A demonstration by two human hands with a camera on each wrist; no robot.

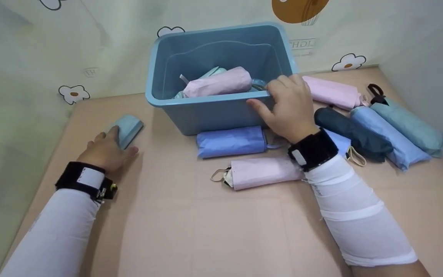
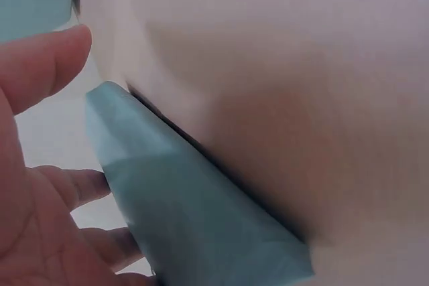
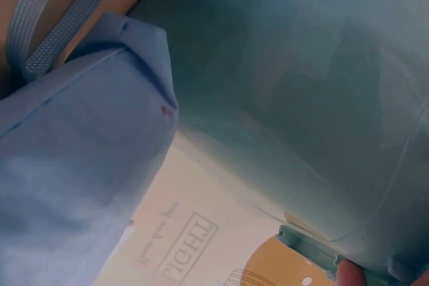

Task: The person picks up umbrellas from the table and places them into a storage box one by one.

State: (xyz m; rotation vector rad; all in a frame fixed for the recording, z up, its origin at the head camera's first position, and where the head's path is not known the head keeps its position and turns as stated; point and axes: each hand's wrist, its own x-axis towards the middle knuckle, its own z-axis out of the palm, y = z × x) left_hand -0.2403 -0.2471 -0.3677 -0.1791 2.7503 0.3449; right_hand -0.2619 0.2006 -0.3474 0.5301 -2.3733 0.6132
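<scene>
My left hand is at a small teal folded umbrella on the left of the table. In the left wrist view several fingertips touch one long side of this umbrella, while the thumb stands apart from it. My right hand grips the front right corner of a blue plastic bin, with the thumb on the outer front and the fingers over the rim. Inside the bin a pale pink umbrella lies over teal ones, partly hidden by the front wall.
Before the bin lie a blue umbrella and a pale pink umbrella, partly behind my right wrist. To the right are a pink umbrella, a dark umbrella, a light blue umbrella and a teal umbrella. A patterned wall covering stands behind.
</scene>
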